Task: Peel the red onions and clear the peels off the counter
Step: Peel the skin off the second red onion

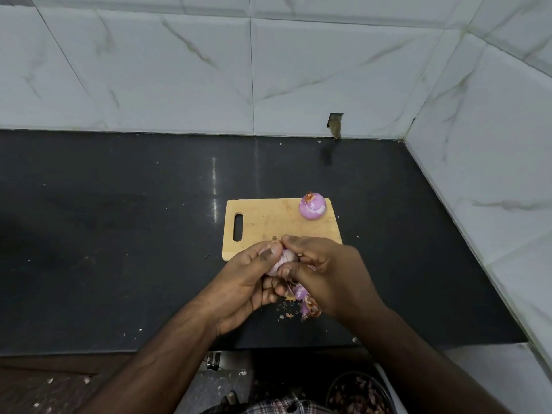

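Note:
My left hand (251, 282) cups a pale purple red onion (283, 259) just above the near edge of the wooden cutting board (268, 222). The fingers of my right hand (325, 270) curl round the same onion from the right, its fingertips pinching at the onion's top. A peeled red onion (312, 206) sits on the board's far right corner. Loose purple and brown peels (304, 303) lie on the black counter (119, 234) below my hands, partly hidden by my right wrist.
White marble-look tiled walls (493, 144) stand behind and to the right of the counter. Below the counter's front edge, a dark round bowl (358, 392) holds onion peels. Small crumbs dot the counter.

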